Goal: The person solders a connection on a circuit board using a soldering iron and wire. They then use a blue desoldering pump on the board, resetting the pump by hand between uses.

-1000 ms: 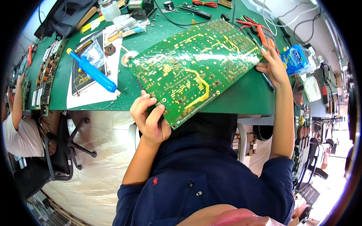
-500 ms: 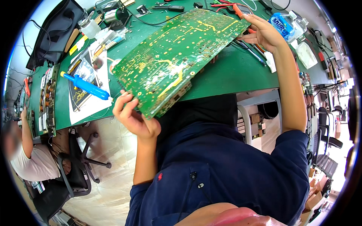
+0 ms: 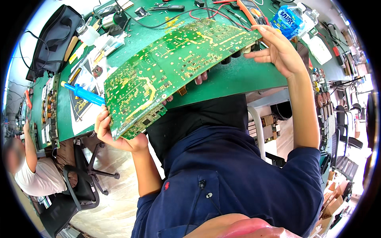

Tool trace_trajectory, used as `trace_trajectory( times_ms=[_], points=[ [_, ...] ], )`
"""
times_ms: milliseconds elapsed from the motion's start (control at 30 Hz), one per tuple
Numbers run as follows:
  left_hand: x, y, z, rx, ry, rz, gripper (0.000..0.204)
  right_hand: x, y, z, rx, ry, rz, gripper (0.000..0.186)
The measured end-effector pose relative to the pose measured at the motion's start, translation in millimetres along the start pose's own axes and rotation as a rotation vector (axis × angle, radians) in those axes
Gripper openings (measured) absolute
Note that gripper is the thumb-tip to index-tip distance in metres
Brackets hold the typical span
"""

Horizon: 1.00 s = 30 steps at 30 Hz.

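Note:
A large green circuit board [image 3: 166,67] is held tilted above the green workbench, its copper-traced side facing me. My left hand [image 3: 119,133] grips the board's near left corner, the fingers curled round its edge. At the far right corner, my right hand [image 3: 278,49] pinches the edge between thumb and fingers. Dark and reddish components stick out beneath the board's near edge, and a smaller board [image 3: 145,121] with chips is fixed along its lower left edge. Behind the left end lies a blue desoldering pump [image 3: 85,94], partly covered by the board.
The green workbench [image 3: 222,85] carries a multimeter [image 3: 252,12] with leads, a blue-labelled bottle [image 3: 287,20], a solder spool [image 3: 113,20] and a black bag [image 3: 55,39]. A long component-filled board [image 3: 49,111] lies at left. Another person [image 3: 37,170] sits beyond it.
The board has swung left and toward me at its left end, with both hands still on it. More of the components under its near edge now show.

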<state>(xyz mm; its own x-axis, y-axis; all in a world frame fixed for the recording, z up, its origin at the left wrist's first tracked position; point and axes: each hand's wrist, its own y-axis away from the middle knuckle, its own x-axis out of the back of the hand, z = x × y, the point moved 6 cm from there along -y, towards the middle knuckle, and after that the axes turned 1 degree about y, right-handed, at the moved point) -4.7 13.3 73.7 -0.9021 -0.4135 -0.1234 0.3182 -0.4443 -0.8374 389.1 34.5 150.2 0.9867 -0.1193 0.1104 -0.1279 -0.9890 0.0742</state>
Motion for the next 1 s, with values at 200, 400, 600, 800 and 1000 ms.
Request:
trace_trajectory(
  times_ms=[200, 400, 600, 800, 1000],
  points=[
    [2, 4, -2, -0.002, 0.003, 0.006, 0.041, 1, 14, 16, 0.001, -0.015, 0.051, 0.045],
    [10, 12, -6, -0.106, -0.036, -0.089, 0.074, -2, 25, 35, -0.045, 0.001, 0.071, 0.049],
    [15, 18, -11, -0.153, -0.161, -0.144, 0.072, -6, 27, 45, -0.088, 0.014, 0.057, 0.048],
    [13, 20, -10, -0.161, -0.216, -0.16, 0.065, 11, 21, 41, -0.112, 0.319, 0.094, 0.047],
    [11, 21, -4, -0.18, -0.204, -0.176, 0.046, 42, -8, -21, 0.14, 0.9, 0.306, 0.045]
  ],
)
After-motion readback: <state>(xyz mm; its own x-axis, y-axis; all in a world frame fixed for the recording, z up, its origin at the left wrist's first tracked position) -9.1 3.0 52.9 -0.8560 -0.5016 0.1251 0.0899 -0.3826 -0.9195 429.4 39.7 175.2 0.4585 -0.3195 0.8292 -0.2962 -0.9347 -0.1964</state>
